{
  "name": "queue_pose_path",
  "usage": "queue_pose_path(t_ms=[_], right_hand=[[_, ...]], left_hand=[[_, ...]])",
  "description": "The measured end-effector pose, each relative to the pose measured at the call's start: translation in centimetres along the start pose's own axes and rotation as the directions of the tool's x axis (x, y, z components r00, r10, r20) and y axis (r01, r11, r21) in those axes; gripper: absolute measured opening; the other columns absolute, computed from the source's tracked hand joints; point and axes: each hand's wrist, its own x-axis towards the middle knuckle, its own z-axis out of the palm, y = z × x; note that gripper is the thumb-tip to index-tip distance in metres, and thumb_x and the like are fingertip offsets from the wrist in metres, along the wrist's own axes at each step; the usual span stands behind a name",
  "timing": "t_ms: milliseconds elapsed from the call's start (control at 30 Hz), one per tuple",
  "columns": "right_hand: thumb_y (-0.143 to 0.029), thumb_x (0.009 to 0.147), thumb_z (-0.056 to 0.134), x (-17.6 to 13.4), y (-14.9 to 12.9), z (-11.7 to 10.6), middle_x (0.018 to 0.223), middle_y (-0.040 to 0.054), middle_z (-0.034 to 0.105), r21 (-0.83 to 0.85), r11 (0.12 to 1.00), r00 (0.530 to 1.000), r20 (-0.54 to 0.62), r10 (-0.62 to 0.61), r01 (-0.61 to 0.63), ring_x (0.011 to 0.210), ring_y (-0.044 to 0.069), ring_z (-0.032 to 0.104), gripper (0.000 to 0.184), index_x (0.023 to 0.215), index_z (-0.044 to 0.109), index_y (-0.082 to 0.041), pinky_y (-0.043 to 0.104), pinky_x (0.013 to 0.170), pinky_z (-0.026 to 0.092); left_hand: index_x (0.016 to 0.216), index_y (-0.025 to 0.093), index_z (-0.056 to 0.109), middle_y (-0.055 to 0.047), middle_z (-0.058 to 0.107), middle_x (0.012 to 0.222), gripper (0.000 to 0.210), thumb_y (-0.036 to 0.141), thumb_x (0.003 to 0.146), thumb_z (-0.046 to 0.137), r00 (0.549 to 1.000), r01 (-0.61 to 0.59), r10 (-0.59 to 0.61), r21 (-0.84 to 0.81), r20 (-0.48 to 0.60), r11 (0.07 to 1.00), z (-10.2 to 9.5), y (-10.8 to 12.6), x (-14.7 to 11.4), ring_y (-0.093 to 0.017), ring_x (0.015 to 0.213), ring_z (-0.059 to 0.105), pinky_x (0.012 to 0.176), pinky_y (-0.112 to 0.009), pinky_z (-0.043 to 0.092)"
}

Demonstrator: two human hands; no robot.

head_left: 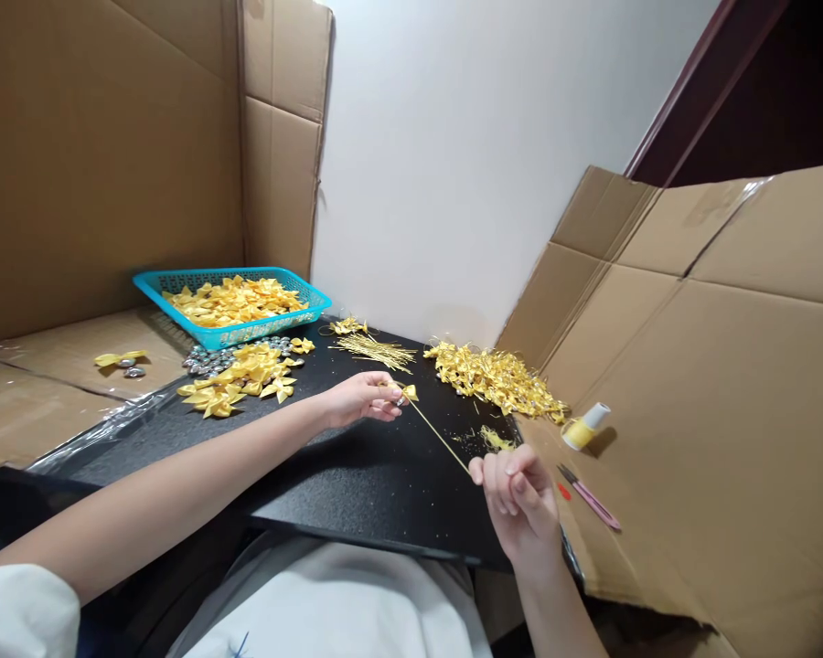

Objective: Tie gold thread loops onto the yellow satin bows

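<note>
Over the middle of the black table, my left hand point(370, 399) is closed on a small yellow ribbon bow point(410, 392); a bit of shiny silver shows beside the fingers. From the bow a thin yellow cord point(443, 440) runs taut down to my right hand point(521, 498), whose curled fingers grip its other end. Behind my left hand lies a bundle of cut yellow cords point(376, 351). Close to my right hand is a small tangle of yellow thread scraps point(497, 440).
A blue basket point(209, 336) of yellow bows stands back left, with loose bows point(251, 370) and silver bells or beads point(209, 360) before it. Corded bows point(490, 379) are heaped back right. A thread spool point(585, 427) and pink-handled snips point(593, 501) lie right. Cardboard walls point(747, 366) flank the table.
</note>
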Motion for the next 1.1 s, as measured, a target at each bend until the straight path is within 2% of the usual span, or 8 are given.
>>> queue_pose_path(t_ms=[100, 200, 333, 433, 600, 767, 900, 1100], right_hand=[[-0.039, 0.076, 0.071, -0.9, 0.8, -0.3, 0.046, -0.0097, 0.023, 0.078, 0.990, 0.993, -0.018, 0.116, -0.114, 0.042, 0.007, 0.022, 0.020, 0.069, 0.059, -0.025, 0.026, 0.053, 0.034], [-0.037, 0.073, 0.074, -1.3, 2.1, -0.5, 0.046, -0.0101, 0.023, 0.118, 0.957, 0.959, -0.071, 0.275, -0.266, 0.043, 0.006, 0.020, 0.019, 0.070, 0.061, -0.024, 0.023, 0.049, 0.033], [-0.038, 0.067, 0.078, -1.0, 4.0, -1.0, 0.045, -0.0113, 0.025, 0.062, 0.884, 0.867, -0.173, 0.466, -0.463, 0.043, 0.004, 0.020, 0.024, 0.069, 0.062, -0.020, 0.022, 0.050, 0.038], [-0.039, 0.061, 0.080, -0.1, 5.0, -1.7, 0.045, -0.0115, 0.028, -0.015, 0.826, 0.802, -0.249, 0.543, -0.564, 0.042, 0.004, 0.023, 0.029, 0.068, 0.060, -0.018, 0.023, 0.051, 0.042], [-0.038, 0.052, 0.081, 2.7, 6.4, -2.9, 0.046, -0.0109, 0.033, -0.113, 0.812, 0.776, -0.393, 0.493, -0.573, 0.043, 0.004, 0.030, 0.033, 0.064, 0.058, -0.018, 0.021, 0.045, 0.041], [-0.035, 0.052, 0.075, 7.1, 9.2, -2.5, 0.046, -0.0104, 0.035, -0.232, 0.811, 0.811, -0.406, 0.421, -0.537, 0.039, 0.003, 0.026, 0.029, 0.058, 0.053, -0.018, 0.017, 0.035, 0.022], [-0.032, 0.056, 0.069, 10.0, 11.9, -1.3, 0.042, -0.0117, 0.032, -0.283, 0.813, 0.820, -0.445, 0.359, -0.510, 0.036, 0.004, 0.026, 0.023, 0.057, 0.051, -0.018, 0.018, 0.035, 0.020], [-0.033, 0.061, 0.065, 11.3, 12.8, -1.9, 0.044, -0.0116, 0.034, -0.311, 0.857, 0.846, -0.481, 0.230, -0.410, 0.038, 0.003, 0.026, 0.020, 0.063, 0.051, -0.018, 0.019, 0.036, 0.019]], left_hand=[[0.070, 0.015, 0.052, -0.003, 0.070, 0.077, 0.042, 0.033, 0.054, 0.087, 1.000, -0.004, 0.003, 0.010, 0.027, 1.000, 0.1, 0.0, -0.1, -0.010, 0.059, 0.063, 0.062, -0.026, 0.052], [0.070, 0.015, 0.054, -0.001, 0.068, 0.074, 0.041, 0.036, 0.054, 0.086, 0.998, -0.015, 0.014, 0.012, 0.058, 1.000, 0.3, 0.1, -0.3, -0.008, 0.055, 0.058, 0.058, -0.025, 0.050], [0.068, 0.015, 0.055, 0.000, 0.066, 0.069, 0.043, 0.037, 0.049, 0.088, 0.994, -0.010, 0.006, 0.042, 0.105, 0.999, 0.6, 0.7, -0.8, -0.006, 0.050, 0.053, 0.055, -0.025, 0.049], [0.068, 0.015, 0.055, 0.000, 0.067, 0.067, 0.044, 0.036, 0.048, 0.088, 0.981, 0.042, -0.054, 0.071, 0.187, 0.997, 0.8, 0.8, -1.3, -0.008, 0.048, 0.055, 0.053, -0.025, 0.048], [0.067, 0.015, 0.057, -0.002, 0.070, 0.064, 0.043, 0.035, 0.046, 0.089, 0.911, 0.148, -0.168, 0.082, 0.375, 0.986, 1.4, -0.3, -1.8, -0.012, 0.048, 0.061, 0.053, -0.028, 0.052], [0.065, 0.015, 0.060, -0.002, 0.070, 0.061, 0.042, 0.037, 0.045, 0.090, 0.822, 0.248, -0.279, 0.130, 0.497, 0.960, 2.5, -2.0, -2.2, -0.015, 0.048, 0.063, 0.052, -0.028, 0.054], [0.064, 0.014, 0.061, -0.001, 0.069, 0.062, 0.037, 0.035, 0.050, 0.088, 0.833, 0.239, -0.268, 0.122, 0.483, 0.963, 3.0, -2.5, -2.1, -0.012, 0.052, 0.063, 0.053, -0.024, 0.052], [0.058, 0.014, 0.061, -0.001, 0.065, 0.057, 0.025, 0.024, 0.053, 0.083, 0.920, 0.135, -0.165, 0.109, 0.356, 0.985, 3.1, -2.2, -1.7, -0.009, 0.052, 0.056, 0.043, -0.016, 0.037]])
